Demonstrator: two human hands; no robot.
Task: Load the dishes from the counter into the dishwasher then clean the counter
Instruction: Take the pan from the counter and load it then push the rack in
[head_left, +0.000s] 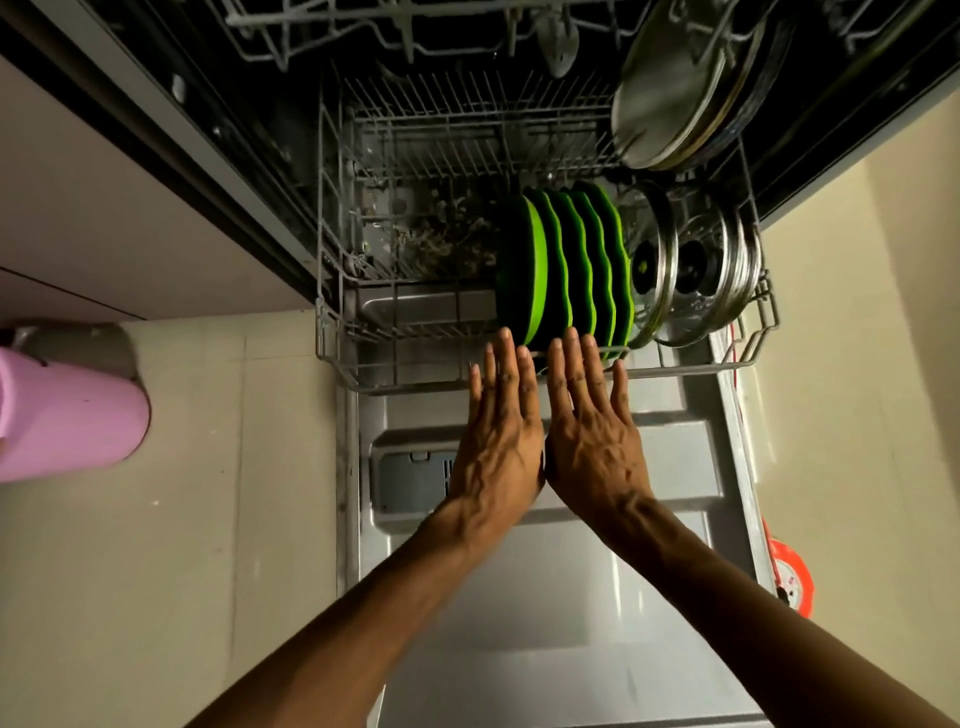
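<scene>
The dishwasher's lower rack (332, 332) is pulled out over the open door (545, 597). Several green plates (563, 265) stand on edge in the rack's right half. Right of them stand two glass lids (691, 270) with steel rims. A large steel lid (670, 88) leans in the upper rack at the top right. My left hand (501, 426) and my right hand (592, 421) lie side by side, fingers straight, fingertips at the rack's front rail just below the green plates. Neither hand holds anything.
The rack's left half holds no dishes. A pink bin (62, 415) stands on the tiled floor at the left. An orange object (792, 574) lies on the floor right of the door. Cabinet fronts flank the dishwasher on both sides.
</scene>
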